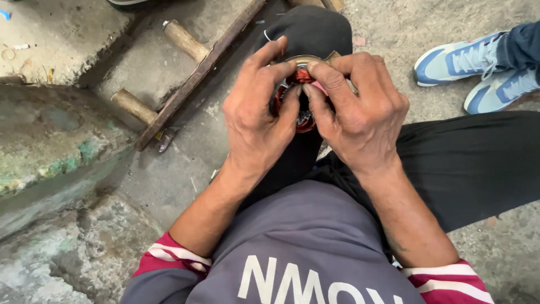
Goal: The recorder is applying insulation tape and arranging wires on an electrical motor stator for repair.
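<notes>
Both my hands grip a small round motor stator (302, 79) with reddish copper windings and a metal rim, held over my raised knee in black trousers (306, 28). My left hand (256, 112) wraps its left side, thumb and forefinger pinching near the top of the winding. On the right side, my right hand (360, 110) presses its fingers onto the red coil. Most of the stator is hidden behind my fingers.
A wooden ladder-like frame (185, 84) with round rungs lies on the concrete floor at the upper left. A weathered concrete block (50, 146) stands at the left. Another person's feet in light blue sneakers (478, 67) rest at the upper right.
</notes>
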